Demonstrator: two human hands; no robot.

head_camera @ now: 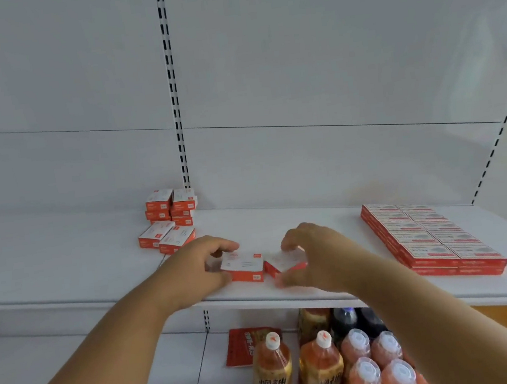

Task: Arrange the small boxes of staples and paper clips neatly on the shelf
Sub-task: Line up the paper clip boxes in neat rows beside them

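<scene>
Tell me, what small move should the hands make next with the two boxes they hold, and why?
Probably carry them to the stacked orange-and-white cardboard boxes at the back. Left hand grips one small orange-and-white box, right hand another, both near the white shelf's front edge.

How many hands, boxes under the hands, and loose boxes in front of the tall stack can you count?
Hands: 2 (left hand, right hand)
Gripped boxes: 2 (left box, right box)
Loose boxes by the tall stack: 2 (front-left box, front-right box)
Total: 6
</scene>
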